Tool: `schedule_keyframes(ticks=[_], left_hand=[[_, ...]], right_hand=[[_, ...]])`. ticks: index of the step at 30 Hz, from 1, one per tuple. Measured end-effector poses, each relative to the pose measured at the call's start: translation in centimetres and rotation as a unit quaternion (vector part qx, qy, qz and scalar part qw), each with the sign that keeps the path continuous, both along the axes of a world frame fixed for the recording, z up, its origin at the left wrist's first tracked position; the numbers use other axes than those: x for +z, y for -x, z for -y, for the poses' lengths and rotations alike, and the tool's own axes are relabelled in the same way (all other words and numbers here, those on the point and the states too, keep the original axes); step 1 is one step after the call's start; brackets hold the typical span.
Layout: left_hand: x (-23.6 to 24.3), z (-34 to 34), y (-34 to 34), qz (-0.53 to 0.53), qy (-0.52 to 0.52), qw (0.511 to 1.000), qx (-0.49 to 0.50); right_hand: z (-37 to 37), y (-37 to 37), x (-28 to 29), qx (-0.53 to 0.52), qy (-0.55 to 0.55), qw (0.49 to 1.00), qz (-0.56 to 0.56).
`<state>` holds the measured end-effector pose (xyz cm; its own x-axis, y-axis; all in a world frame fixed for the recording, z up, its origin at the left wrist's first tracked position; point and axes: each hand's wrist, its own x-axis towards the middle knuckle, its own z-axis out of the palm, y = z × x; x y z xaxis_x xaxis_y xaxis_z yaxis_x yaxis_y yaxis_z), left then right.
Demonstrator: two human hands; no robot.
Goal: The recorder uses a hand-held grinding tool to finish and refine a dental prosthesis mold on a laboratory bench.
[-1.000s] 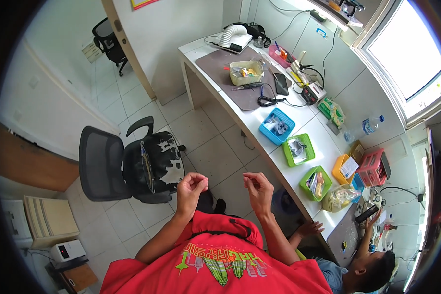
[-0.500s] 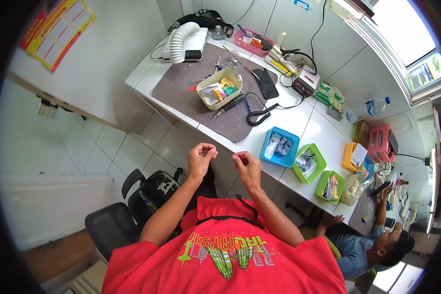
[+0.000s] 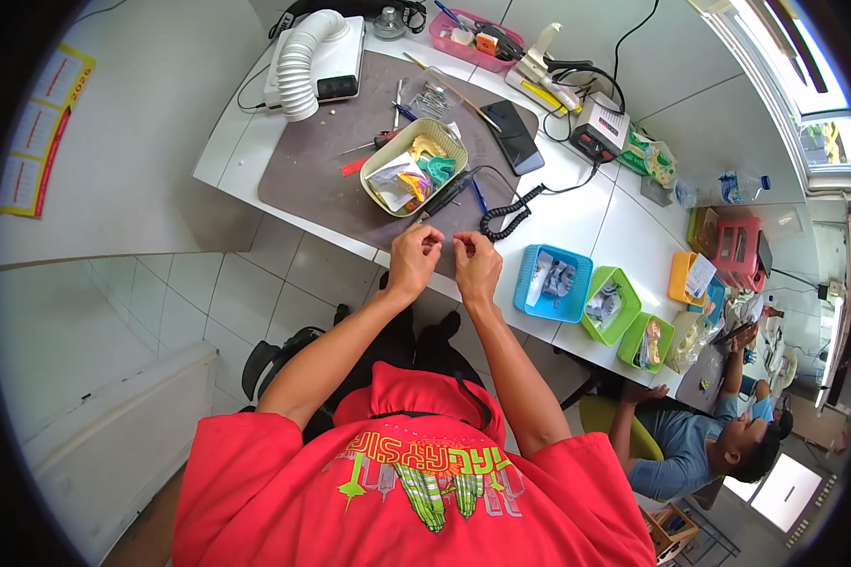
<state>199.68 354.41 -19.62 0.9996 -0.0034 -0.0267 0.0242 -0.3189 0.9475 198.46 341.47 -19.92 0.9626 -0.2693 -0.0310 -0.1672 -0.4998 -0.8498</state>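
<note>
My left hand (image 3: 416, 260) and my right hand (image 3: 475, 266) are pinched a short distance apart over the bench's front edge; whatever their fingers hold, if anything, is too small to make out. Just beyond them lie a black handpiece (image 3: 433, 200) with a coiled cord (image 3: 509, 219) and a cream basket (image 3: 382, 189) holding a white packet and yellow and green moulded pieces. These rest on a grey mat (image 3: 303, 165) with a phone (image 3: 509, 137), loose tools and a clear container. A blue basket (image 3: 539, 302) sits right of my hands.
A white machine with a hose (image 3: 298, 66) is at back left. Green baskets (image 3: 610, 326), an orange basket (image 3: 681, 288) and a pink tray (image 3: 473, 52) line the white bench (image 3: 227, 146). A co-worker (image 3: 681, 444) sits at right. A chair (image 3: 260, 364) is partly behind me.
My view has turned toward the bench and come closer. Both hands have risen toward its front edge, still pinched; the chair is now mostly hidden by my body.
</note>
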Motion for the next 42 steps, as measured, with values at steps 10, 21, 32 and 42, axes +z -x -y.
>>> schedule_keyframes(ticks=[10,21,32,42], left_hand=[[-1.4,1.7,-0.6,-0.006,-0.045,0.999,-0.007],[-2.2,2.7,0.1,0.024,-0.042,0.998,0.031],[-1.6,2.1,1.7,0.064,-0.008,0.997,0.045],[-5.9,-10.0,17.8,0.009,-0.22,0.975,0.018]], right_hand=[[0.3,-0.2,-0.8,0.032,0.083,0.996,0.007],[0.5,0.4,-0.4,-0.004,0.041,0.999,0.014],[3.3,12.9,2.4,0.078,-0.033,0.996,0.041],[12.6,32.3,-6.9,-0.182,0.002,0.97,-0.16]])
